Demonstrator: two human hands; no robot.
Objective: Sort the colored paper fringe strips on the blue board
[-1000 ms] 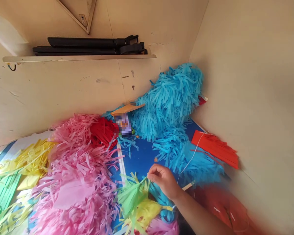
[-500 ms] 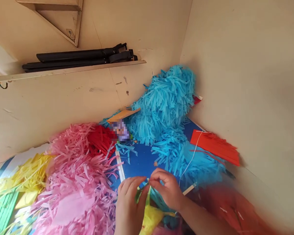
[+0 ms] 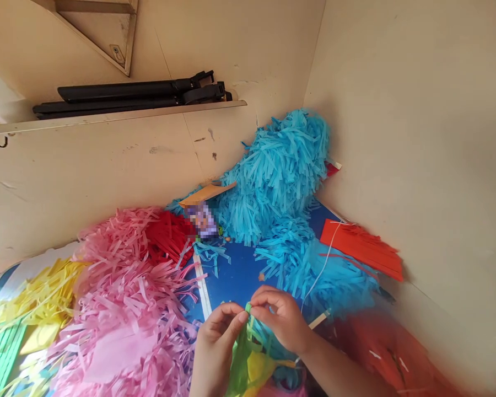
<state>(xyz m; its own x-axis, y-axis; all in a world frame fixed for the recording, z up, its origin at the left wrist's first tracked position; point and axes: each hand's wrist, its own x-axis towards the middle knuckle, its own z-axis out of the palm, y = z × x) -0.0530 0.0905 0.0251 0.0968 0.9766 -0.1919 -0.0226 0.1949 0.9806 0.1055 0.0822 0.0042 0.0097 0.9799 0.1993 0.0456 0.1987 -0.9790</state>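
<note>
My left hand (image 3: 217,342) and my right hand (image 3: 279,320) meet low in the view, their fingertips pinching the top of a green fringed paper bunch (image 3: 240,358). The green paper hangs down between them, over a yellow paper piece (image 3: 258,369). A heap of light blue fringed paper (image 3: 281,165) rises behind my right hand. To the left of my left hand lies a large pink fringed paper heap (image 3: 124,298).
A blue board (image 3: 235,281) lies under the paper heaps, cornered by cream walls (image 3: 409,138). Red fringe (image 3: 167,237), yellow fringe (image 3: 37,292) and an orange-red fringed sheet (image 3: 361,248) surround it. A white string (image 3: 324,264) crosses the blue fringe. Black folded objects (image 3: 132,94) lie on a wall shelf (image 3: 107,117).
My left hand has come into view from below and joined my right on the green paper. The green bunch now hangs lower and narrower. The view has shifted slightly.
</note>
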